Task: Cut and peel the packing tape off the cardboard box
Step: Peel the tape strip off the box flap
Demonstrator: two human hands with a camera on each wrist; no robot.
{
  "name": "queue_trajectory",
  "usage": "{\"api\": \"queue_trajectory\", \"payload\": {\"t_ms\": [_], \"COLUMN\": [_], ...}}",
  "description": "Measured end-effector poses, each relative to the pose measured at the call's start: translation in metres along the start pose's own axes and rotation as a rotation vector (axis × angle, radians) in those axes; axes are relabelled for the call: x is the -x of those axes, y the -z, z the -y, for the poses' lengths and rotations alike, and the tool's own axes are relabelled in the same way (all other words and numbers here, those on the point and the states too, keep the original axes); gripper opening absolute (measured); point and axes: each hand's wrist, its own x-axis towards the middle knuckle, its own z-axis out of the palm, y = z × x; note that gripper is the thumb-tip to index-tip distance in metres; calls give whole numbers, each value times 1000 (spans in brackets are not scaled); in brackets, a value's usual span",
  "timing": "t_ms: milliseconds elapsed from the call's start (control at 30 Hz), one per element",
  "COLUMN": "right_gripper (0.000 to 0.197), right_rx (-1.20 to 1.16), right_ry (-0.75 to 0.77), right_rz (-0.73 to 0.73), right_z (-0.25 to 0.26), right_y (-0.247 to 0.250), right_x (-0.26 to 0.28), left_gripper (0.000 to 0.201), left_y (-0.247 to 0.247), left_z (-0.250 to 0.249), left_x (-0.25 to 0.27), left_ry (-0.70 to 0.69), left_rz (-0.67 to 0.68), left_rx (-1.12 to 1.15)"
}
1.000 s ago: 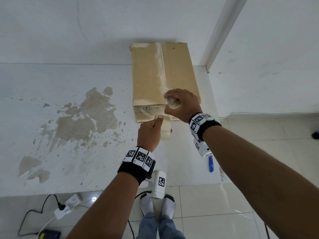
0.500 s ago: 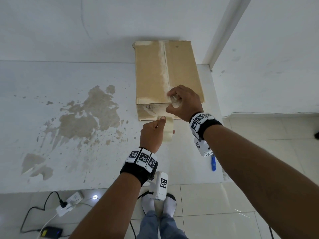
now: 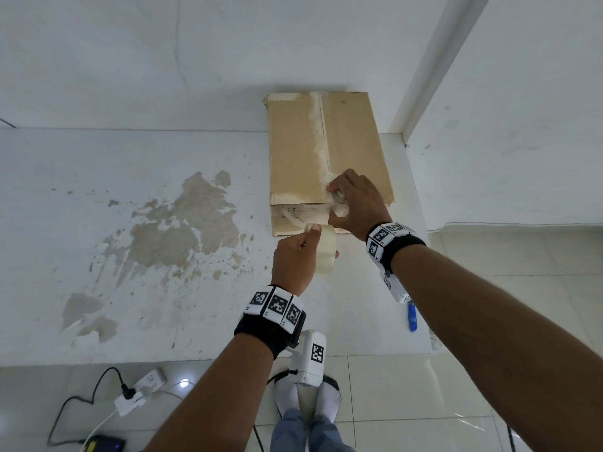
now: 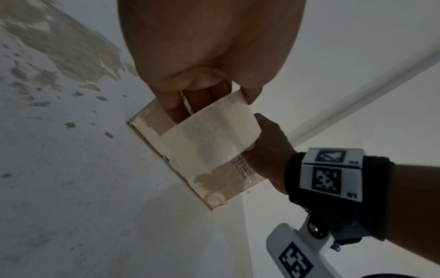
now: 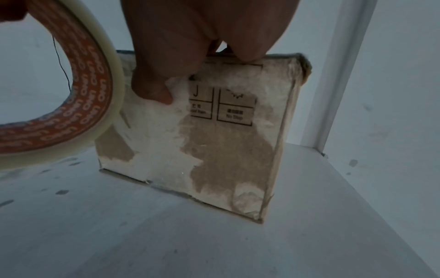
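Observation:
A brown cardboard box [image 3: 293, 151] lies flat on the white table [image 3: 130, 321], its centre seam whitish with tape residue. My right hand [image 3: 334, 203] sits at the near end of that seam, fingers curled round a crumpled wad of clear packing tape [image 3: 339, 195], thumb on the box's front face. In the right wrist view the thumb [image 5: 154, 90] presses the torn front face of the box [image 5: 226, 150]. My left hand [image 3: 321, 243] grips a roll of tape [image 3: 326, 259] just in front of the box; the left wrist view shows fingers through the roll [image 4: 209, 135].
A blue utility knife [image 3: 412, 318] lies on the table near its right edge, under my right forearm. A brown stain [image 3: 182, 223] covers the table's left middle. Walls stand behind and to the right of the box. A power strip [image 3: 137, 389] and cables lie on the floor.
The view has shifted slightly. Both hands stay almost where they were, the right at the seam's near end, the left holding the roll in front of the box.

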Motion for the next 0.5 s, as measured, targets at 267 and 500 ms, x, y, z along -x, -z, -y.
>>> {"api": "queue_trajectory", "payload": {"t_ms": [267,500], "right_gripper": [58,62], "right_rx": [-75,-126], "right_ry": [-20,-189], "right_rz": [268,467], "right_z": [2,23], "right_y": [30,63], "right_x": [-5,11], "left_gripper": [81,99], "left_y": [12,10], "left_z": [-21,-32], "left_x": [7,1], "left_ry": [16,-32], "left_rz": [-6,-16], "left_rx": [14,95]}}
